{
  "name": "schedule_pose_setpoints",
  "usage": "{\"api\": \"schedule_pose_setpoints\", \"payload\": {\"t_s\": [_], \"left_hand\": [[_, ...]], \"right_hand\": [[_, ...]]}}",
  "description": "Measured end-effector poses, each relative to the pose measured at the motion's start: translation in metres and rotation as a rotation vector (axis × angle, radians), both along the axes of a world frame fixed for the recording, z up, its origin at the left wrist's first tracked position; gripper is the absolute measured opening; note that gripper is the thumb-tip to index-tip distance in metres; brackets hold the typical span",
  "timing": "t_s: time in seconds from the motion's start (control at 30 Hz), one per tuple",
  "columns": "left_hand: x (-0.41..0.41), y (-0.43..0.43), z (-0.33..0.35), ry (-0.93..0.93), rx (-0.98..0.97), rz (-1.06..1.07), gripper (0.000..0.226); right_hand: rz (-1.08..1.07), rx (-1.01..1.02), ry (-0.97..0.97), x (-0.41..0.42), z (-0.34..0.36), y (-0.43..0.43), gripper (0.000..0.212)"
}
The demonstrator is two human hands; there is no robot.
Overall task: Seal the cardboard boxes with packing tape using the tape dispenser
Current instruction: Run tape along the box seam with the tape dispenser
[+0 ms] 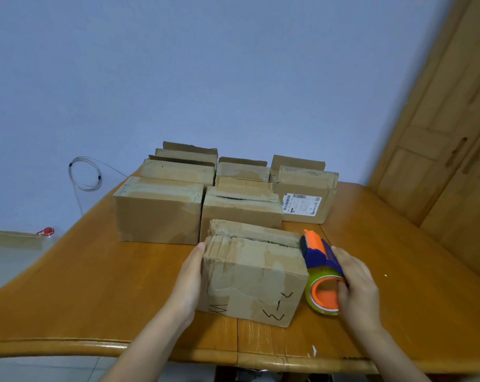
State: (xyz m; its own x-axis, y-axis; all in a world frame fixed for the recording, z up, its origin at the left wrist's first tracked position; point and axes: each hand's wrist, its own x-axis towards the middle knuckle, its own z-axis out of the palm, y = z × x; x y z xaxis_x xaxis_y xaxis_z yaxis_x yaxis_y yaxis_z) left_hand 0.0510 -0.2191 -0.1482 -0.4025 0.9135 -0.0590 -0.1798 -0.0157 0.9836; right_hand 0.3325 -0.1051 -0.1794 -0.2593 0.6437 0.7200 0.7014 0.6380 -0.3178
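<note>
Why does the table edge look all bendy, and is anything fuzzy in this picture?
In the head view the wide-angle lens bows the table edge and leans the wooden cabinet; the near box, the tape dispenser, the left hand and the right hand look sharp; the small red thing at far left is fuzzy; light is even, shadows faint.

Tape dispenser right of nearest box

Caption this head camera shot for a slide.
Left hand steadies the nearest cardboard box; right hand holds the tape dispenser beside it.
</note>
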Motion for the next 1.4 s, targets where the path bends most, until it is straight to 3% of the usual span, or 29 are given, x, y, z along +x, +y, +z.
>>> {"api": "schedule_pose_setpoints", "payload": {"t_s": [0.1, 0.2, 0.3, 0.4, 0.47, 0.57, 0.73, 0.87, 1.4], "left_hand": [[-0.007, 0.002, 0.014, 0.018, 0.01, 0.039, 0.04], [-0.023, 0.004, 0.024, 0.178, 0.042, 0.126, 0.034], [-0.031, 0.009, 0.028, 0.514, 0.143, 0.323, 0.031], [-0.02, 0.015, 0.043, 1.004, 0.237, 0.308, 0.035], [-0.014, 0.021, 0.055, 1.383, 0.149, 0.237, 0.045], [-0.008, 0.028, 0.069, 1.652, -0.036, 0.06, 0.044], [0.01, 0.045, 0.069, 1.574, -0.12, -0.413, 0.047], [0.001, 0.051, 0.059, 1.539, -0.149, -0.453, 0.048], [-0.004, 0.051, 0.056, 1.501, -0.164, -0.52, 0.048]], "right_hand": [[-0.004, 0.019, -0.034, -0.006, 0.001, -0.005, 0.083], [0.036, 0.014, -0.066, -0.014, 0.0, -0.013, 0.088], [0.079, 0.024, -0.088, -0.024, -0.005, -0.023, 0.091], [0.069, -0.021, -0.07, -0.031, -0.011, -0.027, 0.096], [0.046, -0.06, -0.037, -0.029, -0.015, -0.029, 0.099], [0.078, -0.021, -0.023, -0.03, -0.016, -0.033, 0.1], [0.094, 0.023, -0.048, -0.054, -0.009, -0.039, 0.106], [0.156, -0.053, -0.023, -0.061, -0.014, -0.04, 0.117], [0.108, -0.046, -0.23, -0.034, -0.005, -0.054, 0.103]]}}
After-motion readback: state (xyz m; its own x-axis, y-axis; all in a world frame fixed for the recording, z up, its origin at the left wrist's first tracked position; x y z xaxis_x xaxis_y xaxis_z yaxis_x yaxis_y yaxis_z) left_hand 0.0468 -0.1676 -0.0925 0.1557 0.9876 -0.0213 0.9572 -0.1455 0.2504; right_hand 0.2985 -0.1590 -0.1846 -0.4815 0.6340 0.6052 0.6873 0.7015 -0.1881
